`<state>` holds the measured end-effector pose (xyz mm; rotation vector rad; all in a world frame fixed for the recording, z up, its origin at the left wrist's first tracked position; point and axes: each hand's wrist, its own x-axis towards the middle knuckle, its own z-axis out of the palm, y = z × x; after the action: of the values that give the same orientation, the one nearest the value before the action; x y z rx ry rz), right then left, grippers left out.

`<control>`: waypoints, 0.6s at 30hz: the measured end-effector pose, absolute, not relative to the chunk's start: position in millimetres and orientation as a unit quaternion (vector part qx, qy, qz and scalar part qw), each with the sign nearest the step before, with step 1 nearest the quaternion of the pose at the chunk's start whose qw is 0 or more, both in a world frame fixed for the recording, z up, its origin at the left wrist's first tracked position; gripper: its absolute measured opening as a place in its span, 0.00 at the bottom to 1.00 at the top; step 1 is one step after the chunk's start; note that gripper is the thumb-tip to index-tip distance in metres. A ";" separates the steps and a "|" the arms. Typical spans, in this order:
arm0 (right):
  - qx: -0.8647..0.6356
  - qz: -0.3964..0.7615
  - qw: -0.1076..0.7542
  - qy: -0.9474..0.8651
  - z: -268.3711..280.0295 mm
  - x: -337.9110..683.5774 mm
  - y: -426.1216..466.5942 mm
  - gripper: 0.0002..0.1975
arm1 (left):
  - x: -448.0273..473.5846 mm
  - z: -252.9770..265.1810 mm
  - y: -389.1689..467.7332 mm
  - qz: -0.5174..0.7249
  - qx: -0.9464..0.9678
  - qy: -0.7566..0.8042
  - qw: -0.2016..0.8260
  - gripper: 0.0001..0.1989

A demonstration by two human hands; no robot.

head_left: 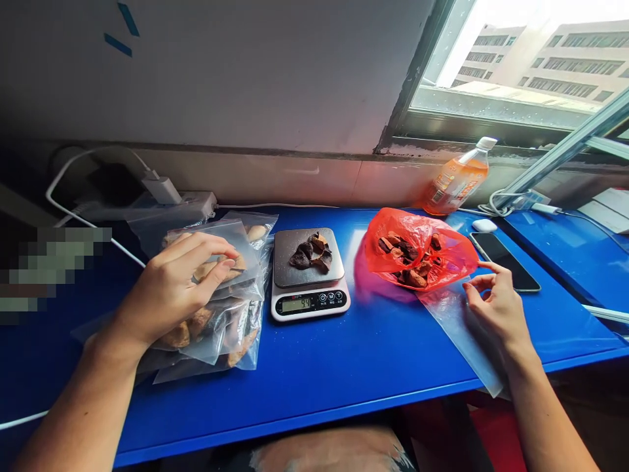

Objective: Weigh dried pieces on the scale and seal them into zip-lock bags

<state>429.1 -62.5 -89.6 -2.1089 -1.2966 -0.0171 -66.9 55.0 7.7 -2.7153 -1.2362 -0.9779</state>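
My left hand [179, 278] rests over a pile of clear plastic bags [240, 305] holding pale brown dried pieces. Its fingers are bent, with the thumb a little apart, and no firm grip on the top bag shows. Near the middle, a small digital kitchen scale [310, 298] carries several dark, curled dried pieces [312, 252]. An opened red plastic bag [455, 252] with dark brown dried chunks [417, 272] stands to its right. My right hand [498, 305] is beside that bag, index finger reaching its edge, the other fingers curled and the thumb apart.
A flat clear bag [464, 341] lies partly under the red bag. Behind are a phone [508, 262], a white earbud case [484, 225] and a tilted orange drink bottle [459, 177]. A power strip [199, 204] and white cable [73, 216] sit at the back left.
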 end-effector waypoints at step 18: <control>-0.585 -0.069 0.246 -0.770 -4.8 335.6 2.9 0.06 | -54.5 15.5 51.0 -0.255 -0.888 -0.381 0.043 0.11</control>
<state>335.6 2.9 -4.8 -1.5964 -2.0993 -0.1887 -54.5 51.0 15.5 -2.7150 -1.1662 -0.7797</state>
